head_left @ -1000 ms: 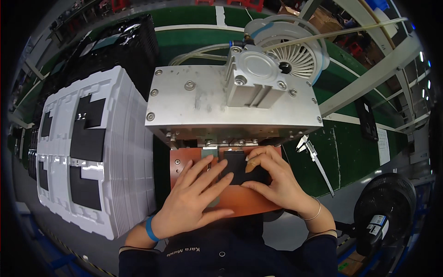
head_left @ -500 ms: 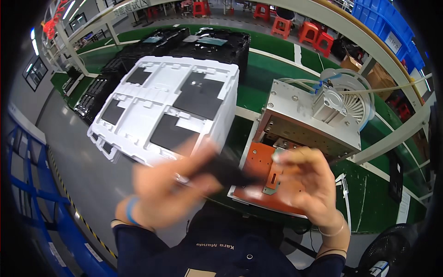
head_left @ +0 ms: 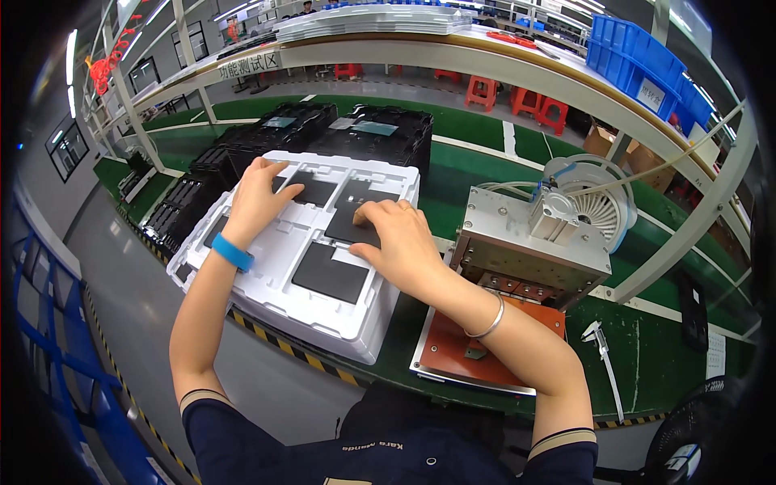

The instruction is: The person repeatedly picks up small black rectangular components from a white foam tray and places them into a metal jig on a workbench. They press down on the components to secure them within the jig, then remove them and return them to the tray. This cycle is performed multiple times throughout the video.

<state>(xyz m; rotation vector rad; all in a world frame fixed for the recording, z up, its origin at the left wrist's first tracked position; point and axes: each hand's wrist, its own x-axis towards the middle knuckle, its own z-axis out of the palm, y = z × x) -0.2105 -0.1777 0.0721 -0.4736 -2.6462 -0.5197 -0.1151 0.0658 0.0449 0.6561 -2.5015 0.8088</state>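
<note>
A stack of white molded trays [head_left: 315, 311] stands on the left of the bench, with flat dark panels in the pockets of the top one. My left hand [head_left: 259, 198] is over its far left part, fingers and thumb apart, beside a dark panel [head_left: 317, 189]. At the right side, my right hand [head_left: 402, 242] rests with thumb and fingers spread at the edge of a larger dark panel [head_left: 345, 222]. Another dark panel [head_left: 331, 273] lies in the near pocket. Neither hand visibly lifts anything. The fingers' contact with the panels is partly hidden.
To the right stands a metal press fixture [head_left: 533, 230] with an orange base plate [head_left: 449, 343], partly under my right forearm. A caliper [head_left: 602, 364] lies farther right. Black trays [head_left: 380, 133] stand behind the white stack. Blue bins [head_left: 634, 61] sit on the shelf above.
Both hands have moved from in front of the fixture to the white tray. The blurred dark thing at my left hand is no longer there. The view has tilted up.
</note>
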